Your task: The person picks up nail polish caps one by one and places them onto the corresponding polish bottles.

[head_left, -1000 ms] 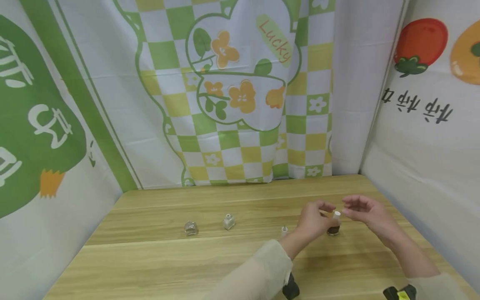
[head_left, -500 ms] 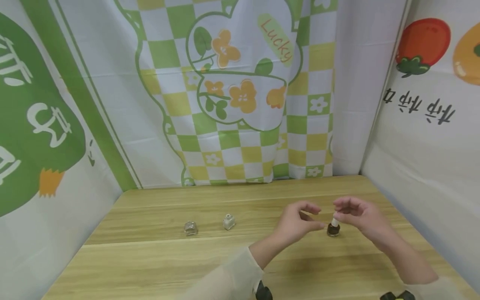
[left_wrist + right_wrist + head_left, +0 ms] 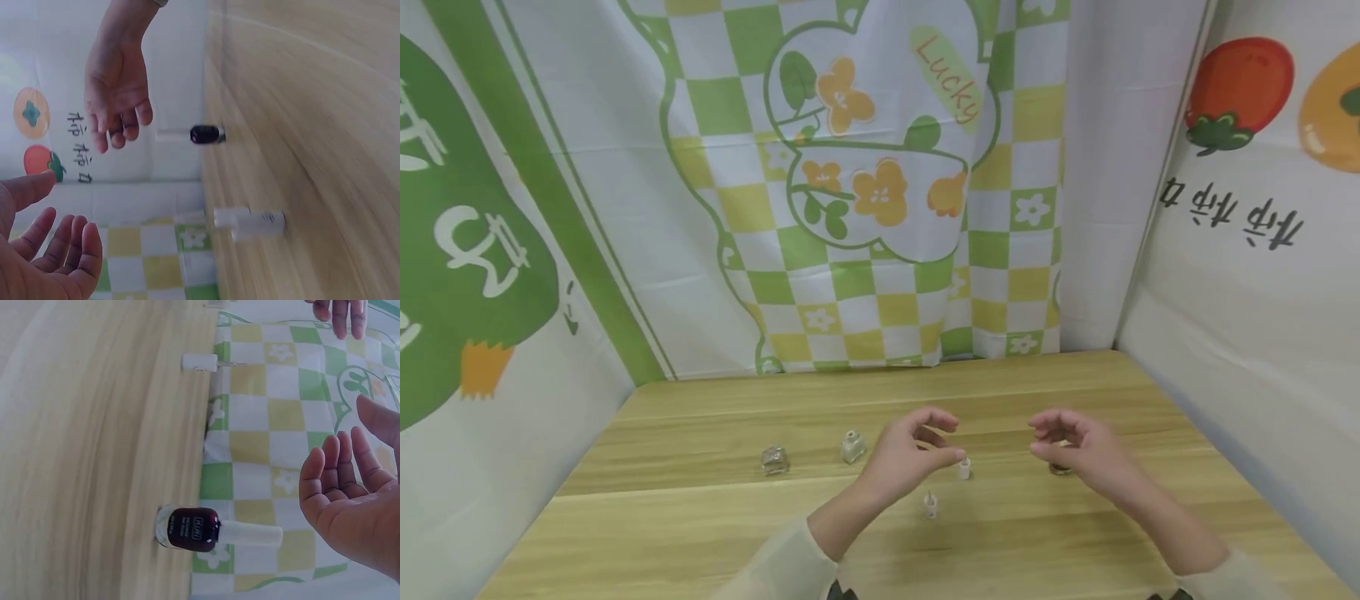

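Note:
My left hand (image 3: 906, 458) hovers above the table with relaxed, slightly bent fingers and nothing in them. My right hand (image 3: 1086, 454) hangs likewise, empty, at the right. In the head view it covers most of a nail polish bottle (image 3: 1059, 470). The right wrist view shows this dark bottle (image 3: 190, 529) upright on the table, its long white cap on, apart from the fingers. Two white nail polish caps stand near my left hand: the nearer cap (image 3: 931, 507) has its brush stem pointing up, and the other cap (image 3: 965, 470) is just beyond the left thumb.
To the left, two clear glass bottles stand on the wooden table (image 3: 700, 533): a squat bottle (image 3: 775, 460) and an uncapped one with its neck up (image 3: 853, 447). A checked curtain (image 3: 880, 283) hangs along the far edge, and a white cloth wall (image 3: 1240, 317) rises on the right.
My left hand has drawn away leftward from the dark bottle, bringing both white caps into view. My right hand has shifted slightly left, now in front of that bottle, which remains standing.

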The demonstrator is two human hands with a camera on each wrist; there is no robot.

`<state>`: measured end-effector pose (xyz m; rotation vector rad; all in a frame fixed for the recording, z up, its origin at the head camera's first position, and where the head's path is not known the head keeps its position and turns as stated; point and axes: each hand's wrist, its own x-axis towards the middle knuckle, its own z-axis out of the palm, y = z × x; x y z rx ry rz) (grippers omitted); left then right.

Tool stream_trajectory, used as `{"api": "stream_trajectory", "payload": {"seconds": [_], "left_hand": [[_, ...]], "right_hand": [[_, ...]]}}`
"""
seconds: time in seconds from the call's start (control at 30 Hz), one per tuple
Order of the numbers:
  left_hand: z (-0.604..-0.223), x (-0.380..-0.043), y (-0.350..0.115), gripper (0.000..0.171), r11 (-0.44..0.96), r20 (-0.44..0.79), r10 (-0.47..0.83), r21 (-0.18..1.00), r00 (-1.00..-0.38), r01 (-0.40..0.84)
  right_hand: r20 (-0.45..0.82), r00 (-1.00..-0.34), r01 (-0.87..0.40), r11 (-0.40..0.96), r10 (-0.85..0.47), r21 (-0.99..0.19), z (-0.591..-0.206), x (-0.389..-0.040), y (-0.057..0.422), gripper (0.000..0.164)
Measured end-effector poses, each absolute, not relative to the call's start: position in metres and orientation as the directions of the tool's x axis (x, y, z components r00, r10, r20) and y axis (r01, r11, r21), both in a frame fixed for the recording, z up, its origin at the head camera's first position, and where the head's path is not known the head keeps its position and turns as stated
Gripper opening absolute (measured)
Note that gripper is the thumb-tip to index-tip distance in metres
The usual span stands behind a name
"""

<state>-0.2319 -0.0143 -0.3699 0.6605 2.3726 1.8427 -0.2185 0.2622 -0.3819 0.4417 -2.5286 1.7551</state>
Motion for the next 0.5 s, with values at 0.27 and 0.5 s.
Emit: {"api": "stream_trajectory", "payload": {"seconds": [0.27,0.5], "left_hand": [[-0.372,-0.233,-0.066,0.033,0.231,0.258,0.295,0.915,-0.92,0.331],[-0.384,-0.241,-0.105,0.033,0.297,0.275,0.221,0.895,-0.936,0.333]], "right_hand": [[0.205,-0.948,-0.286,0.37,-0.242,-0.884,-0.396,-0.23,0.246,0.036],[0.163,-0.94,-0.275,0.383,-0.299,-0.882,-0.405,-0.238,0.232,0.037]]}}
